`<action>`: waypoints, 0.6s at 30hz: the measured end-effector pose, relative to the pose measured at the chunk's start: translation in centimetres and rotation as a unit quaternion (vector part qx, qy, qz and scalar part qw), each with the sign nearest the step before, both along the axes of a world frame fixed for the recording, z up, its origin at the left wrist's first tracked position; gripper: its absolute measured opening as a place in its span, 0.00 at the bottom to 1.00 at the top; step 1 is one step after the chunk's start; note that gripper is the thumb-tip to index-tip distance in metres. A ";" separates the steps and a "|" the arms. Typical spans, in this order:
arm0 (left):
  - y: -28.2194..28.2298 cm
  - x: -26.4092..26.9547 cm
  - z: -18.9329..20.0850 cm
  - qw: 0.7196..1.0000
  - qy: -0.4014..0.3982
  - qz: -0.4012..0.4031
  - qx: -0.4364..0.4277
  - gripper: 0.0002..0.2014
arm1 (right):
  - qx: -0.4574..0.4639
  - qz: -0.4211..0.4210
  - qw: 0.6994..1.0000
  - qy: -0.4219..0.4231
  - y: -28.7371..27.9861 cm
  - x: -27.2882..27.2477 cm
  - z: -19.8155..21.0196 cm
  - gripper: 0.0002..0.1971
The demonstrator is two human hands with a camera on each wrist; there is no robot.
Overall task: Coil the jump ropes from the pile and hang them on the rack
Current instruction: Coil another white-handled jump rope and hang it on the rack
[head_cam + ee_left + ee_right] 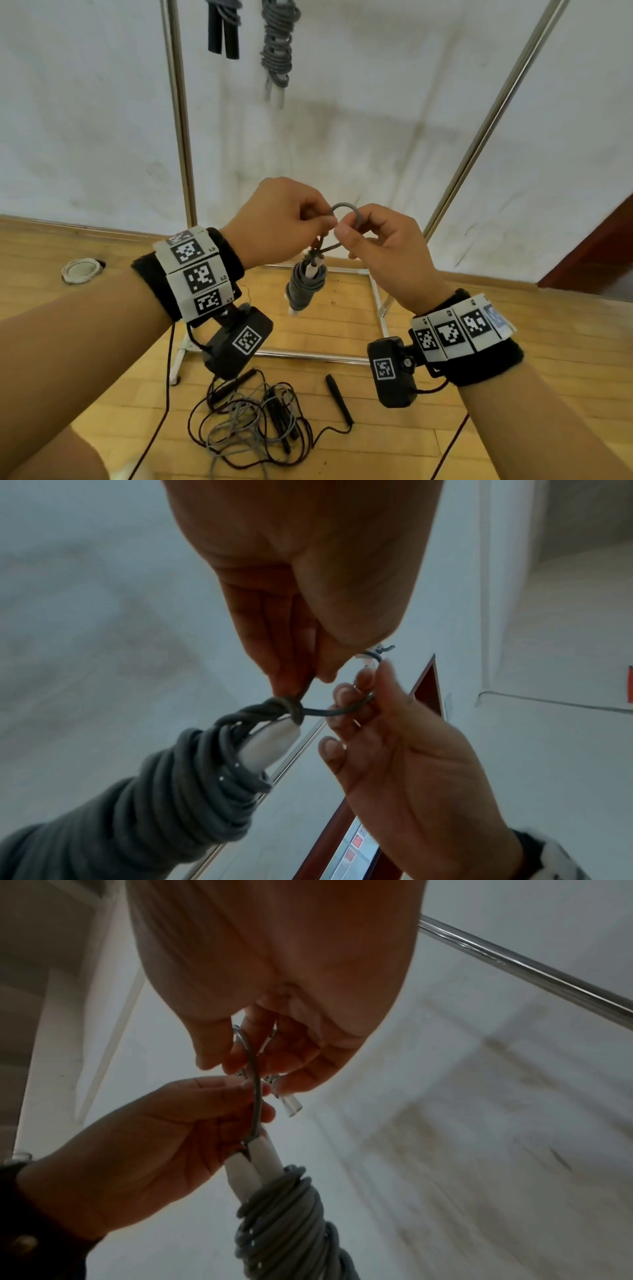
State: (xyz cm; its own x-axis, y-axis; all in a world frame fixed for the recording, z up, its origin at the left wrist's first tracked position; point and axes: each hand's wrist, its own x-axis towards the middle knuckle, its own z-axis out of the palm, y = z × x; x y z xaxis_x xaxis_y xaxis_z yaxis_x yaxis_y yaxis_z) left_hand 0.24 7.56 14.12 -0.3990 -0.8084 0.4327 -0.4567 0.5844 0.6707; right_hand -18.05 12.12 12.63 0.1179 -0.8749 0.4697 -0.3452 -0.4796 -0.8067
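Note:
A grey jump rope coiled into a tight bundle (305, 284) round its white handles (270, 742) hangs in front of me between both hands. My left hand (323, 222) pinches the rope just above the knot (291, 707) that tops the bundle. My right hand (346, 236) pinches the small free loop (344, 209) arching above. In the right wrist view the loop (255, 1085) runs between both hands' fingertips, with the bundle (284, 1218) hanging below. Behind stands the metal rack (178, 120). On the floor lies a tangled pile of black and grey ropes (253, 425).
Two coiled ropes hang high on the rack: one with black handles (222, 31) and a grey one (277, 51). The rack's right pole (496, 113) slants up. A loose black handle (339, 397) lies near the pile. A white ring (80, 270) sits on the wooden floor at left.

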 end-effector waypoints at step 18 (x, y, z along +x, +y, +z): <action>-7.8 0.1 19.0 0.993 0.107 0.008 -0.053 0.08 | -0.055 -0.035 0.992 -0.110 -9.0 -0.2 18.5 0.04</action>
